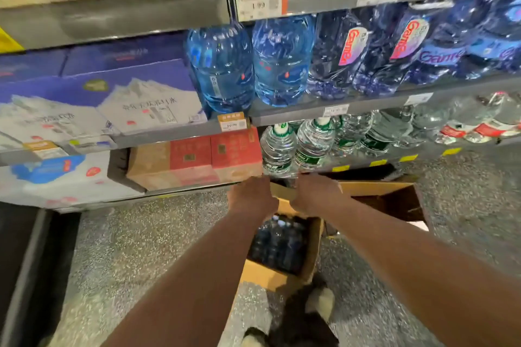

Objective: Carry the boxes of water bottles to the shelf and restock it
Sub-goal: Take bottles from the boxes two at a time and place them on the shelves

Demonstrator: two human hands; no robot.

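The whole scene is smeared with motion, so most labels on the shelf point(332, 115) cannot be read, and its top tier is cut off by the upper edge of the view. Both arms reach forward and down toward the bottom tier. The fingers of the left hand point(251, 196) and the right hand point(317, 194) are hidden behind the backs of the hands and the blur, so I cannot tell whether they are spread or closed, or whether they grip anything. They sit close together, just in front of the green-labelled clear bottles point(296, 146) at the front edge of the lowest tier, and just above the far flap of the open cardboard box point(277, 276).

That box stands on the speckled floor point(135, 256) right below the arms, and dark bottles point(277, 245) show inside it, too dim to count. A second open carton point(389, 197) lies beside it on the right, against the shelf's foot, its inside in shadow. Red cartons point(214, 155) sit on the bottom tier just left of the hands. Big blue jugs point(251, 65) stand on the tier above.
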